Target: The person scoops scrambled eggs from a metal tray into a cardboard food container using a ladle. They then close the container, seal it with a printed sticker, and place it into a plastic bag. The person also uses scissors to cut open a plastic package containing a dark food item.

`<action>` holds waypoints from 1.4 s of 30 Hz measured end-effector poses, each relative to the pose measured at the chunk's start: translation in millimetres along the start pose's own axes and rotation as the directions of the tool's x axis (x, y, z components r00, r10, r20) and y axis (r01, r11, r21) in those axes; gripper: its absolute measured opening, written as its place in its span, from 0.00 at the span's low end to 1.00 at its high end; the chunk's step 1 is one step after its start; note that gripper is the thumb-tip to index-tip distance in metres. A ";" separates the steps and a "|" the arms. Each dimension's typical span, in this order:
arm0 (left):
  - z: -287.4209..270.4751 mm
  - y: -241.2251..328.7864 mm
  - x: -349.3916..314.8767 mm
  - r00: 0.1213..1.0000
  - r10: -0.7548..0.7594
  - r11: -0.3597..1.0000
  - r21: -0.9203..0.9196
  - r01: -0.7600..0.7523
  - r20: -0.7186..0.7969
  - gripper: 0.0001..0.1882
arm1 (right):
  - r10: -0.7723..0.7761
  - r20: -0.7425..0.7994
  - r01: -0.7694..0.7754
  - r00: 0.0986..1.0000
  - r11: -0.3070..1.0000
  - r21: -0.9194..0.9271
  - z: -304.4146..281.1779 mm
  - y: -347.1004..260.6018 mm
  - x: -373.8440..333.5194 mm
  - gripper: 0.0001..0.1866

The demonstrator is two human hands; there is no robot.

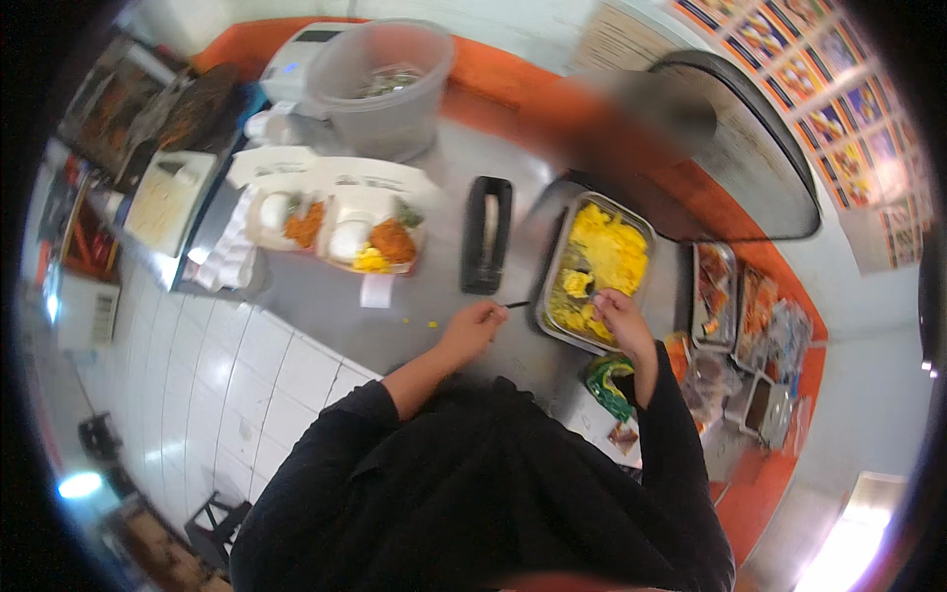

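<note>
My right hand (619, 314) is closed over the near right part of a metal tray (546, 314) of yellow scrambled egg (619, 259). From its fingers a spoon seems to reach into the tray, its bowl covered by a lump of egg (577, 284). My left hand (473, 328) pinches a thin dark stick-like thing (517, 305) just left of the tray; its kind is unclear. To the left stand two open food boxes. One box (330, 259) holds white rice, an orange-brown fried piece, greens and yellow egg; the other (264, 245) holds rice, the fried food and greens.
A long black container (485, 237) lies between boxes and tray. Behind the boxes stands a clear plastic bucket (383, 113). Right of the egg are metal trays (714, 296) and plastic bags (789, 331). A green packet (610, 387) lies near my right forearm. A dark mesh screen (760, 158) leans at the back.
</note>
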State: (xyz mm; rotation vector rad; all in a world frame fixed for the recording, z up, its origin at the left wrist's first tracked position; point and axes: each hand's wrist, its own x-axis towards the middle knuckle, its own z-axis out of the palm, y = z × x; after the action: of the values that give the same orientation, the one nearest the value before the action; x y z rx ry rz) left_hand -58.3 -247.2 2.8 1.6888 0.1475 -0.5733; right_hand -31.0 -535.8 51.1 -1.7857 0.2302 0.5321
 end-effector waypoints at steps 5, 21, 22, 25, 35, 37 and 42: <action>-157.6 -43.7 -15.2 0.660 0.081 0.942 -0.160 -0.296 -0.747 0.17 | -0.170 0.119 0.171 0.978 0.985 -0.002 101.5 -83.5 7.8 0.10; -314.5 -100.1 3.3 0.604 -0.148 0.843 -0.419 -0.336 -0.783 0.19 | -0.593 0.462 0.727 0.659 0.343 -0.595 495.4 -148.1 161.2 0.05; -318.4 -102.8 1.7 0.617 -0.141 0.830 -0.433 -0.353 -0.774 0.19 | -0.579 0.471 0.723 0.666 0.343 -0.600 500.0 -147.0 166.6 0.05; -322.8 -104.6 1.6 0.662 -0.144 0.834 -0.450 -0.319 -0.736 0.22 | -0.633 0.418 0.744 0.652 0.425 -0.516 500.0 -141.3 173.8 0.05; -309.9 -110.6 -66.9 0.729 -0.045 0.870 -0.386 -0.307 -0.683 0.19 | -0.477 -0.338 0.529 0.811 0.845 0.076 273.8 -93.2 98.9 0.06; -292.7 -113.8 -83.9 0.697 -0.016 0.902 -0.311 -0.299 -0.717 0.16 | -0.454 -0.578 0.440 0.678 0.881 -0.176 190.9 -65.4 70.4 0.09; -231.1 -86.2 -79.0 0.800 0.132 0.932 -0.201 -0.301 -0.586 0.15 | -0.275 -0.737 -0.137 0.617 0.885 -0.444 82.2 8.0 36.0 0.13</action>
State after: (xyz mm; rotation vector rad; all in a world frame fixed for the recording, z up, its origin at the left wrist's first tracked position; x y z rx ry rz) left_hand -95.5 8.3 -17.1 1.5165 0.4350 0.1429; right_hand -22.0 -455.5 11.2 -2.4160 0.6881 -0.3615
